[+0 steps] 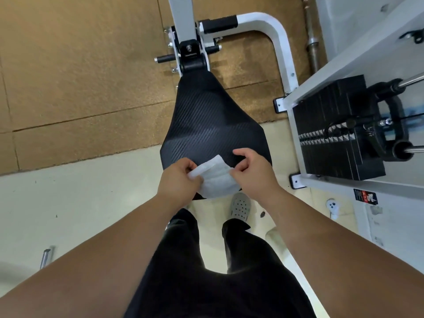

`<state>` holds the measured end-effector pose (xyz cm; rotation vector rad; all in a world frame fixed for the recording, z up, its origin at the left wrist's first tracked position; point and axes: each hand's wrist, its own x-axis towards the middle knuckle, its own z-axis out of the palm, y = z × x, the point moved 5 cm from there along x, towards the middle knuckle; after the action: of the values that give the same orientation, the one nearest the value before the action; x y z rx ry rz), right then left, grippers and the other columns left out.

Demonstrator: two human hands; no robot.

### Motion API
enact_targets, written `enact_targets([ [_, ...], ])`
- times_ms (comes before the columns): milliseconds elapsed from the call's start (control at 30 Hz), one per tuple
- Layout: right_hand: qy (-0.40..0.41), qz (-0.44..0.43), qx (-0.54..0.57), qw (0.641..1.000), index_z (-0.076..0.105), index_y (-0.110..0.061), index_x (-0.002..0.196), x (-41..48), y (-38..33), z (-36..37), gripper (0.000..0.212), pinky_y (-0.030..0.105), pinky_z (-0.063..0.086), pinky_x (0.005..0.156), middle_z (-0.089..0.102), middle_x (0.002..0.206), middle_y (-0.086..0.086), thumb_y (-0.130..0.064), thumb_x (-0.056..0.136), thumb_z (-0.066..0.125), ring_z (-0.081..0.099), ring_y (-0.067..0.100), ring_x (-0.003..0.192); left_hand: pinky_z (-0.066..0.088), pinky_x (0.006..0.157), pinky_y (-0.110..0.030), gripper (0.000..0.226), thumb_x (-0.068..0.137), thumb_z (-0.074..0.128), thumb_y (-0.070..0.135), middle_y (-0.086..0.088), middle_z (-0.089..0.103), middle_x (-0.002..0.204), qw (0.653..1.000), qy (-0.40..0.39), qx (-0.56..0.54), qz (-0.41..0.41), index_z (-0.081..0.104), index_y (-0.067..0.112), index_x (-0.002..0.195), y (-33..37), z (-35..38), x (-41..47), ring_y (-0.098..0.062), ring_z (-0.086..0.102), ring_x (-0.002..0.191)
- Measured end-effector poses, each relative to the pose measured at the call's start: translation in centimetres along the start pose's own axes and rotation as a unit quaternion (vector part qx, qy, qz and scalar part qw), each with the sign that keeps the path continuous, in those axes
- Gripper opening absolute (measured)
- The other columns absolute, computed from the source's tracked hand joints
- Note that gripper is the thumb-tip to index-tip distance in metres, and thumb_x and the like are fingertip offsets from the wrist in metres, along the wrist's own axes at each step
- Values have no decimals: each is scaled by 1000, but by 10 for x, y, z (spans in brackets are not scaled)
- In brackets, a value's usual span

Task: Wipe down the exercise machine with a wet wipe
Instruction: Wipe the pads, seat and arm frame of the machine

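Both hands are up over the near edge of the seat, each clamped on one side of a white, partly folded wet wipe (215, 181). The left hand (180, 180) has its fingers curled round the wipe's left corner. The right hand (252, 172) pinches the right edge between thumb and fingertip. The wipe hangs between them just above the black padded seat with a woven, carbon-like texture (206, 115); whether it touches the pad I cannot tell.

As a judgement, the wipe will handle as light, limp and damp. It is likely to cling to itself and sag, so the corners are the best places to hold it while it is spread open. After that, a flat palm over the middle should press it down. It could tear if pulled hard. The seat looks firm and fixed to the white steel frame (283, 49), so it should take pressure without shifting. Its ribbed surface may need firmer strokes.

Little writing can be read. A small red and black label (365, 195) sits on the frame base beside the black weight stack (332, 138), its print too small to make out. Pale markings run along the stack's plates, also illegible. No brand shows on the wipe.
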<state>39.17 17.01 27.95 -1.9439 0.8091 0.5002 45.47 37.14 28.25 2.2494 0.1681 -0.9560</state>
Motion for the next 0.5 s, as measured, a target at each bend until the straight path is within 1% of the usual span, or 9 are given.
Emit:
enact_targets([
  [67, 48, -51, -71, 995, 60, -24, 133, 6, -9, -5, 41, 40, 55, 84, 64, 89, -5, -12, 94, 65, 61, 16, 85, 50, 60, -30, 10, 84, 66, 17, 6, 65, 72, 996, 26, 65, 46, 61, 25, 85, 4, -2, 4, -14, 62, 69],
  [133, 80, -89, -130, 984, 60, -23, 135, 9, -19, -4, 39, 42, 54, 83, 64, 103, -3, -17, 97, 62, 59, 17, 90, 47, 62, -30, 9, 85, 66, 17, 8, 63, 72, 990, 56, 101, 86, 63, 23, 92, 4, -5, 10, -17, 62, 72],
  [167, 99, -107, -162, 976, 59, -22, 137, 9, -23, -2, 41, 43, 53, 86, 63, 113, -1, -21, 96, 63, 59, 20, 98, 46, 65, -30, 13, 85, 68, 19, 6, 63, 78, 985, 78, 119, 102, 64, 21, 97, 2, -7, 13, -20, 62, 78],
  [233, 162, -137, -221, 952, 57, -21, 140, 7, -29, -1, 47, 49, 46, 101, 57, 134, 6, -30, 95, 64, 53, 29, 123, 44, 78, -36, 31, 83, 73, 27, -4, 63, 99, 966, 146, 167, 134, 64, 16, 111, 0, -14, 18, -29, 58, 95],
  [300, 198, -171, -251, 932, 51, -19, 147, 3, -36, 3, 54, 54, 31, 117, 44, 154, 12, -35, 97, 61, 35, 34, 146, 41, 91, -43, 44, 85, 72, 35, -11, 60, 117, 956, 214, 164, 119, 61, 15, 123, -5, -24, 24, -35, 53, 107],
  [333, 179, -197, -268, 926, 45, -18, 152, 0, -40, 10, 57, 55, 22, 123, 35, 161, 13, -36, 99, 57, 23, 34, 153, 40, 96, -45, 47, 88, 69, 37, -12, 58, 124, 959, 232, 139, 88, 58, 15, 128, -10, -28, 28, -36, 51, 113],
  [400, 94, -261, -332, 902, 33, -15, 158, -4, -40, 35, 64, 55, 10, 127, 17, 170, 12, -42, 102, 47, 5, 32, 159, 37, 103, -48, 48, 95, 60, 41, -13, 55, 134, 967, 240, 84, 11, 55, 14, 134, -26, -32, 41, -37, 48, 123],
  [433, 47, -289, -374, 880, 27, -14, 161, -6, -34, 50, 69, 55, 8, 128, 10, 172, 11, -48, 103, 42, -1, 31, 159, 39, 105, -49, 49, 97, 53, 45, -13, 56, 134, 971, 232, 49, -30, 53, 15, 135, -35, -32, 48, -36, 49, 124],
  [500, -23, -316, -448, 836, 17, -15, 164, -7, -14, 70, 78, 57, 7, 127, 2, 173, 9, -61, 103, 33, -7, 29, 159, 43, 104, -51, 54, 97, 40, 53, -9, 59, 127, 971, 206, -64, -98, 54, 16, 133, -50, -28, 60, -32, 54, 118],
])
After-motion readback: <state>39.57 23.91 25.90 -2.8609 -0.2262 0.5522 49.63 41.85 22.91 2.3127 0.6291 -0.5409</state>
